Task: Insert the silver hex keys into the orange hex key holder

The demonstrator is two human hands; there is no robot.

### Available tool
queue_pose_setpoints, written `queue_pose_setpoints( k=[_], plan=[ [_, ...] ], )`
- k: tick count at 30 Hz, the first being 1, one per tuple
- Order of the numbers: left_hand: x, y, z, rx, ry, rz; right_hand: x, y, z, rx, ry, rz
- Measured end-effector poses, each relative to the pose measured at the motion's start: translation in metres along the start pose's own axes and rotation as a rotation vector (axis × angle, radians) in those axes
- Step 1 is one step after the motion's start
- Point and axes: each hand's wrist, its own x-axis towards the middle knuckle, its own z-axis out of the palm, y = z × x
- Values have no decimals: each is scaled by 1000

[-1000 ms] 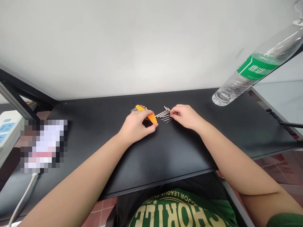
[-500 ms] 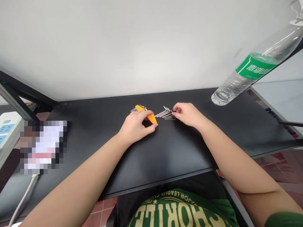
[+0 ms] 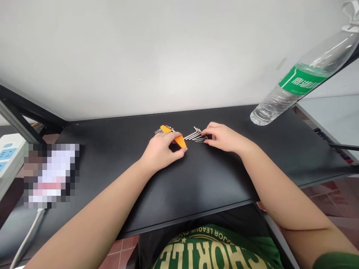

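Observation:
An orange hex-key holder (image 3: pixel 174 136) lies on the black table (image 3: pixel 196 179), with a few keys still sticking out of its far end. My left hand (image 3: pixel 162 150) is closed around the holder and pins it down. To its right lie several loose silver hex keys (image 3: pixel 196 135) in a fan. My right hand (image 3: pixel 224 137) rests at the right end of that fan, thumb and fingertips pinched on the short ends of the keys.
A clear water bottle (image 3: pixel 300 80) with a green label stands at the back right. A blurred-out object (image 3: pixel 50 175) lies at the table's left, with a white power strip (image 3: pixel 7 157) and a white cable (image 3: pixel 26 239) beside it. A white wall rises behind the table.
My right hand drew back slightly to the right, then returned to the keys. The thin keys now lie more gathered in the fan. My left hand stayed on the holder.

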Motion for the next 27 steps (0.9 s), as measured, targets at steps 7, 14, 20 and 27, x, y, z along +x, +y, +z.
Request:
queue_pose_setpoints(
  k=[7,14,20,27],
  plan=[
    [1,-3,2,4,6,21,7,9,9,-44,80,-81],
    [0,-4,2,-12,8,34,10,13,19,-67,168,-106],
    [-1,-4,2,-17,17,40,12,9,23,-203,116,-73],
    [-1,-4,0,-36,20,27,12,8,20,-149,98,-80]
  ],
)
